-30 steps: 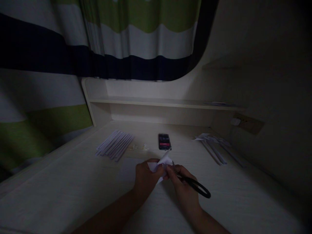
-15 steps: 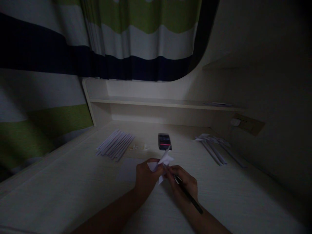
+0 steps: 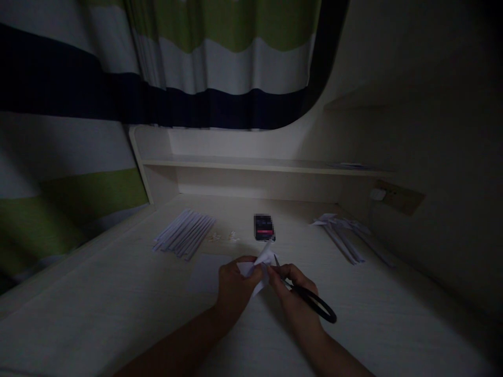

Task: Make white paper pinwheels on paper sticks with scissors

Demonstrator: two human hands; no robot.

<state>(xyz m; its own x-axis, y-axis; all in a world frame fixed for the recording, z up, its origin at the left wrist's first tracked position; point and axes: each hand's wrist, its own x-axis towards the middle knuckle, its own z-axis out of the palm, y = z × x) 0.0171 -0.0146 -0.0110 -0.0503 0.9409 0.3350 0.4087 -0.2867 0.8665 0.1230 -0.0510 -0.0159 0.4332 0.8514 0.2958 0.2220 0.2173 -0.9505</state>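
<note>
My left hand is closed on a folded piece of white paper, whose pointed flaps stick out above and below the fingers. Close beside it, my right hand grips black-handled scissors. The handle loop extends to the lower right and a blade tip shows just right of the paper. The right fingertips meet the paper's edge; exactly how they pinch it is hidden. A flat white sheet lies on the desk left of my left hand, partly covered by it.
Rolled paper sticks lie in a row at left, near small pale bits. A phone sits beyond my hands. At right are paper sticks with folded paper tops. A shelf runs along the back, below a striped curtain.
The scissors have turned in my right hand, so their handle loop now shows broadside and a blade tip points up beside the paper. My left hand keeps its hold.
</note>
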